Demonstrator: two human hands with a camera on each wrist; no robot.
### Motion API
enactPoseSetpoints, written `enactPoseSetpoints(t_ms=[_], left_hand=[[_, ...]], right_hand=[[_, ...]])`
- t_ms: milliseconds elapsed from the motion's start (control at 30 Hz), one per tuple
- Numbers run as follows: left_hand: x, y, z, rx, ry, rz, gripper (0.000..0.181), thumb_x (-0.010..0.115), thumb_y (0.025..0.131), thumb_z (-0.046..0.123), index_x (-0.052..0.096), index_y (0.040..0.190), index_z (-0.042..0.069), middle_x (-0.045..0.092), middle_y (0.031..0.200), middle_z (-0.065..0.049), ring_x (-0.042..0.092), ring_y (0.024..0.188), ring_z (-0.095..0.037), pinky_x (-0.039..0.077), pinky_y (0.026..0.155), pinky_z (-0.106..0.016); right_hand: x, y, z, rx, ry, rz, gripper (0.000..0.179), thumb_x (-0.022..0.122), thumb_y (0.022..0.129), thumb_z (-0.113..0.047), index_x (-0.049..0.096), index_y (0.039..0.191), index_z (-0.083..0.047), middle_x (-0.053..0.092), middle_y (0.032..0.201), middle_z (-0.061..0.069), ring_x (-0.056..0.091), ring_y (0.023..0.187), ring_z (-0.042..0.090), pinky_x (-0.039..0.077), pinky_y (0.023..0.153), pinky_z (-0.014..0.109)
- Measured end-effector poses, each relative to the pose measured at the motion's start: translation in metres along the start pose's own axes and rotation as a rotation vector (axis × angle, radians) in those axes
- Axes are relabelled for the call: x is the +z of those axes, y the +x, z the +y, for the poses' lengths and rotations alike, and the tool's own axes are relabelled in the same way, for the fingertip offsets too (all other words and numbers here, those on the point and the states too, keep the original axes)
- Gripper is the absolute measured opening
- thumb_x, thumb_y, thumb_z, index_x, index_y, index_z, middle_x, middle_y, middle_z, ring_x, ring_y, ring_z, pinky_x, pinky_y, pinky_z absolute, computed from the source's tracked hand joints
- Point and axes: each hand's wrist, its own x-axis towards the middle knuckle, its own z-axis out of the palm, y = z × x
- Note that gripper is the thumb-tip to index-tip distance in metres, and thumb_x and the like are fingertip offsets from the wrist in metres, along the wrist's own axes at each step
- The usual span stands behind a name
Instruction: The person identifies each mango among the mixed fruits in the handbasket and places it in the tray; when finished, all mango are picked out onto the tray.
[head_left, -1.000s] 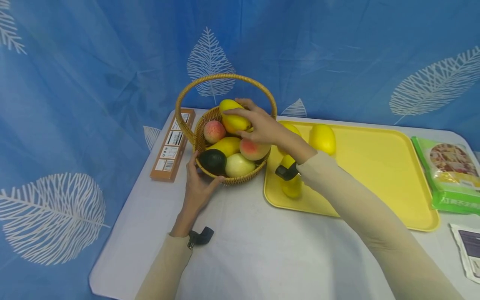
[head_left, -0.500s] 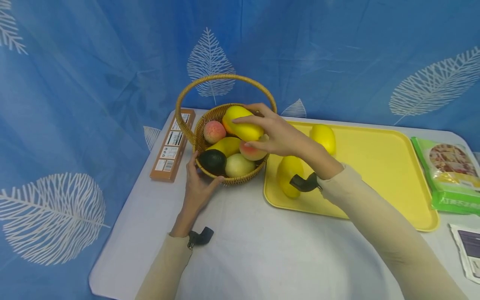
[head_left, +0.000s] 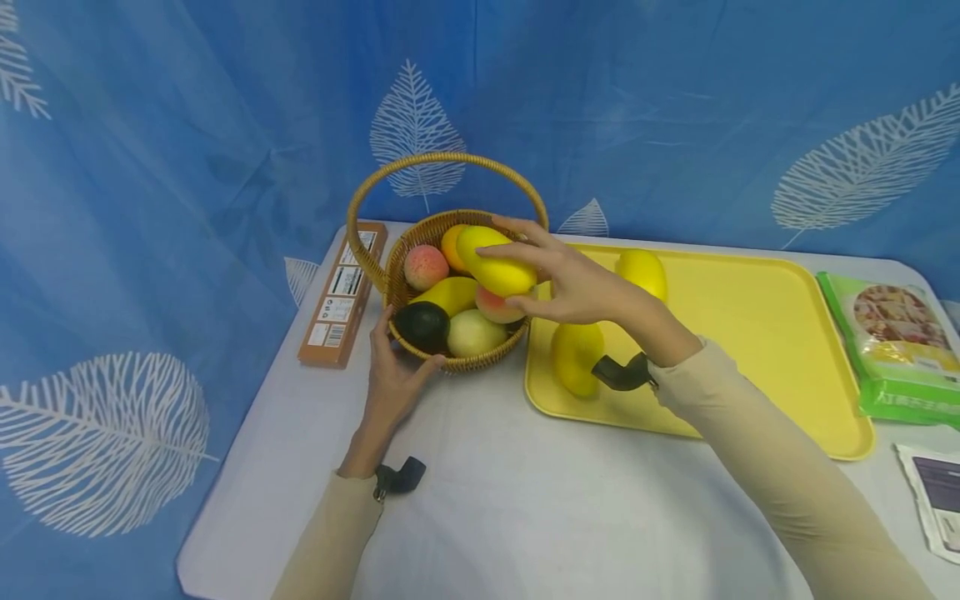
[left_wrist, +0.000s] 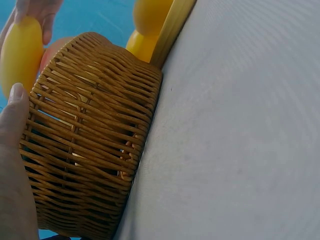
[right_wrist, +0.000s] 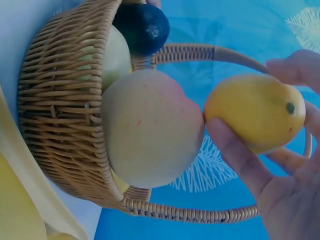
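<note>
My right hand (head_left: 573, 283) holds a yellow mango (head_left: 487, 258) above the wicker basket (head_left: 480, 363), between thumb and fingers. In the right wrist view, the mango's green stem spot faces the palm, and a large peach (right_wrist: 152, 130) sits close beside it at the basket's rim. My left hand (head_left: 395, 383) grips the near left side of the basket, its thumb (left_wrist: 16, 102) at the rim in the left wrist view. Inside the basket lie another peach (head_left: 426, 267), an orange fruit (head_left: 452, 244), a long yellow fruit (head_left: 450, 295), a dark green fruit (head_left: 422, 326) and a pale round fruit (head_left: 476, 334).
A yellow tray (head_left: 735, 350) to the right of the basket bears yellow fruits (head_left: 577, 358), partly behind my right arm. A long brown box (head_left: 342, 296) lies left of the basket. Food packets (head_left: 900, 333) lie at the far right, and the basket handle (head_left: 448, 157) arches overhead.
My right hand, still holding the mango, has shifted right and toward me from the basket's back. My left hand has kept its place on the basket.
</note>
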Motion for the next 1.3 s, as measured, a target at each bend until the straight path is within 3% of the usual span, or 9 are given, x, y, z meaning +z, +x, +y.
enactPoseSetpoints(t_ms=[133, 467, 767, 1033, 1300], left_hand=[[0.001, 0.0, -0.001, 0.013, -0.007, -0.001, 0.103, 0.076, 0.081, 0.049, 0.012, 0.157, 0.021, 0.025, 0.155, -0.014, 0.035, 0.136, -0.031, 0.037, 0.108, -0.053], [0.001, -0.002, 0.0, 0.003, 0.004, -0.007, 0.105, 0.073, 0.081, 0.057, 0.011, 0.157, 0.02, 0.022, 0.156, -0.013, 0.032, 0.14, -0.031, 0.035, 0.11, -0.055], [-0.001, -0.002, 0.0, 0.004, 0.003, -0.004, 0.102, 0.075, 0.082, 0.051, 0.011, 0.156, 0.023, 0.022, 0.157, -0.012, 0.031, 0.14, -0.031, 0.035, 0.109, -0.056], [0.001, -0.003, -0.001, -0.001, -0.012, -0.002, 0.101, 0.075, 0.082, 0.048, 0.011, 0.156, 0.024, 0.021, 0.158, -0.012, 0.032, 0.139, -0.03, 0.036, 0.107, -0.056], [0.001, -0.002, 0.001, 0.009, -0.019, -0.001, 0.101, 0.074, 0.082, 0.051, 0.012, 0.156, 0.021, 0.022, 0.157, -0.013, 0.032, 0.139, -0.031, 0.037, 0.106, -0.055]], right_hand=[[-0.002, -0.004, 0.001, 0.019, 0.054, -0.013, 0.057, 0.073, 0.088, -0.017, 0.052, 0.142, -0.018, 0.026, 0.16, 0.005, 0.035, 0.142, 0.029, 0.058, 0.079, 0.04], [-0.003, -0.014, -0.002, 0.072, 0.041, 0.043, 0.057, 0.08, 0.082, -0.021, 0.058, 0.135, -0.02, 0.033, 0.154, 0.007, 0.047, 0.129, 0.029, 0.058, 0.078, 0.042], [-0.005, -0.037, -0.004, 0.119, 0.02, 0.126, 0.062, 0.084, 0.078, -0.022, 0.058, 0.134, -0.022, 0.034, 0.151, 0.007, 0.049, 0.126, 0.028, 0.059, 0.078, 0.04], [-0.009, -0.077, -0.002, 0.162, -0.059, 0.238, 0.065, 0.087, 0.074, -0.017, 0.059, 0.133, -0.02, 0.037, 0.15, 0.006, 0.051, 0.123, 0.026, 0.058, 0.079, 0.039], [-0.009, -0.131, 0.006, 0.28, -0.107, 0.323, 0.07, 0.089, 0.069, -0.009, 0.06, 0.132, -0.018, 0.04, 0.145, 0.009, 0.052, 0.121, 0.028, 0.058, 0.076, 0.049]])
